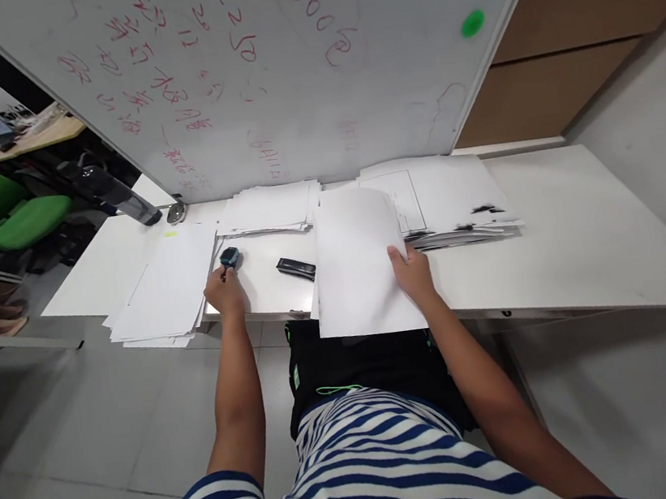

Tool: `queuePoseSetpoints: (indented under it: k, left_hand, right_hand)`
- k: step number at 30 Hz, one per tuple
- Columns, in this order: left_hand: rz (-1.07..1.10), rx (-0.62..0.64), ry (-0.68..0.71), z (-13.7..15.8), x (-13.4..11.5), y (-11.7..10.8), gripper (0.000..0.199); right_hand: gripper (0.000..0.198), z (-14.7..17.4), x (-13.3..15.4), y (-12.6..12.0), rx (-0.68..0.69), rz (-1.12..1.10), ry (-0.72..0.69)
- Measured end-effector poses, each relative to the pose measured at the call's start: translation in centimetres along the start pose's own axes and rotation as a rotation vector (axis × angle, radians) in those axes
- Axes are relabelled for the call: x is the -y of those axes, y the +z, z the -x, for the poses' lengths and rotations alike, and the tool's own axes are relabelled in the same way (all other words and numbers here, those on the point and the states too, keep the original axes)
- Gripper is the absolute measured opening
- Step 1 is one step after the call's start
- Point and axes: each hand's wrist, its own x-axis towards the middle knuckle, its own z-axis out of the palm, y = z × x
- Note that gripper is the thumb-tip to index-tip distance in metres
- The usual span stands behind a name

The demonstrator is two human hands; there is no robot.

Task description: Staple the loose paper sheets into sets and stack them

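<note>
My left hand [226, 291] is closed at the front of the white table, its fingertips pinching a small dark blue smartwatch [229, 256] by its lower end. With the thumb on top, my right hand [413, 273] grips the right edge of some white paper sheets [358, 254], which overhang the table's front edge. Between the two hands lies a black stapler [296, 268], its right end close against the sheets. A spread stack of paper [159, 285] rests just left of my left hand.
Behind the held sheets are another paper pile [269, 207] and a thicker one [448, 189] with black-marked edges. A whiteboard [287, 84] with red writing rises behind the table [582, 233]. A dark bottle [117, 194] and a small round metallic thing [177, 213] stand at back left.
</note>
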Motion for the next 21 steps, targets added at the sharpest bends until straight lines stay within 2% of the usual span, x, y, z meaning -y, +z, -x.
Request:
queuePoseSetpoints:
  k: [5,7,9,10,14,16,18,21]
  left_hand:
    - [-0.130,0.029,-0.016,0.1,-1.0,-0.5,0.032]
    - [-0.083,-0.026,0.067,1.8,-2.6,-1.2,0.034]
    - [0.065,-0.016,0.170,4.1,-5.2,-2.2,0.038]
    - [0.178,0.064,0.213,5.4,-6.7,-2.6,0.041]
    - [0.619,0.627,0.362,8.4,-13.3,-3.7,0.073]
    - [0.751,0.758,0.364,8.8,-15.6,-3.4,0.063]
    - [0.829,0.733,0.313,9.2,-16.7,-2.6,0.048]
    - [0.853,0.539,0.205,10.9,-16.6,-1.1,0.038]
  right_hand:
    - [0.056,0.3,0.3,-0.2,-0.030,-0.120,0.078]
    - [0.059,0.4,0.7,-0.6,-0.025,-0.227,0.131]
    - [0.061,0.5,1.5,-1.3,0.009,-0.324,0.139]
    - [0.061,0.5,2.2,-1.8,0.029,-0.356,0.117]
    - [0.054,0.2,6.5,-3.9,0.036,-0.341,-0.102]
    - [0.051,0.1,8.7,-4.8,0.010,-0.315,-0.205]
    - [0.047,0.3,10.1,-5.3,-0.004,-0.301,-0.276]
    - [0.045,1.1,9.8,-5.4,-0.011,-0.286,-0.284]
